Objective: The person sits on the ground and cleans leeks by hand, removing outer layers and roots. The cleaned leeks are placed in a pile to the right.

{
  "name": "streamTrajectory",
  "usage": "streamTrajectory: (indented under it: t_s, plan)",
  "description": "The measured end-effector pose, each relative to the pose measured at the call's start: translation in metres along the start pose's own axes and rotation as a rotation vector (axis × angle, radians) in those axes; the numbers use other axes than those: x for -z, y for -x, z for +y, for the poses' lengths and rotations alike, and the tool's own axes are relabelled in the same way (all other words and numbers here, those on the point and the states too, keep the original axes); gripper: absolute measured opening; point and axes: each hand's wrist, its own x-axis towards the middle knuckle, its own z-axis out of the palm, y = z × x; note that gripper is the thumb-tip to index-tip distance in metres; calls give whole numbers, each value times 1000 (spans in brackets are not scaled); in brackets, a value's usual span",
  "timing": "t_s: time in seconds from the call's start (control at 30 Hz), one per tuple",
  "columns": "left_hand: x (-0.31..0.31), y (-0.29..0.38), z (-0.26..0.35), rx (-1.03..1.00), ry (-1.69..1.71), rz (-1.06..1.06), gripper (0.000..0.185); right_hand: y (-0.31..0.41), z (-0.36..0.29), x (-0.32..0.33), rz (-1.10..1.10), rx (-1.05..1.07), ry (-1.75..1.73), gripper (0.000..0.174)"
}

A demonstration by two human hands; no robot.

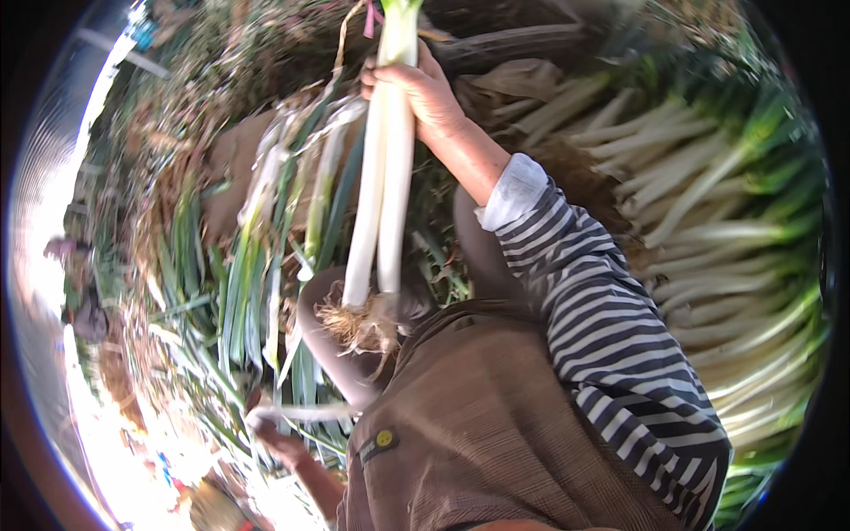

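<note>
My right hand (422, 93), reaching up from a striped sleeve, grips two long white leek stalks (378, 179). Their green tops run out of the picture at the top, and their shaggy roots (362, 325) hang over my lap. At the lower left, my left hand (282, 441) is blurred beside a pale, narrow strip (312, 413); whether the fingers hold it is unclear. Beyond that hand lie loose green leek leaves (242, 299).
Many leeks (717, 252) lie in a long pile on my right, white ends inward and green tops outward. Trimmed leaves and plant litter (199, 86) cover the ground at the upper left. A weathered wooden piece (518, 43) lies at the top. Glare washes out the lower left.
</note>
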Motion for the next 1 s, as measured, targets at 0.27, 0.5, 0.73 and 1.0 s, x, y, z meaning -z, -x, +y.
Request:
streamTrajectory:
  t_s: [0.27,0.5,0.73,1.0]
  plan:
    - [76,20,-175,652,-1001,530,51,-40,-141,74,179,383,73,32]
    - [-8,-20,-196,412,-841,259,56,-50,-204,279,1008,120,956,58]
    - [-73,-63,-114,9,-464,-37,48,15,-131,273,797,-285,1028,25]
    - [-163,-142,-58,-267,-503,-212,33,32,-7,72,-134,-504,630,59]
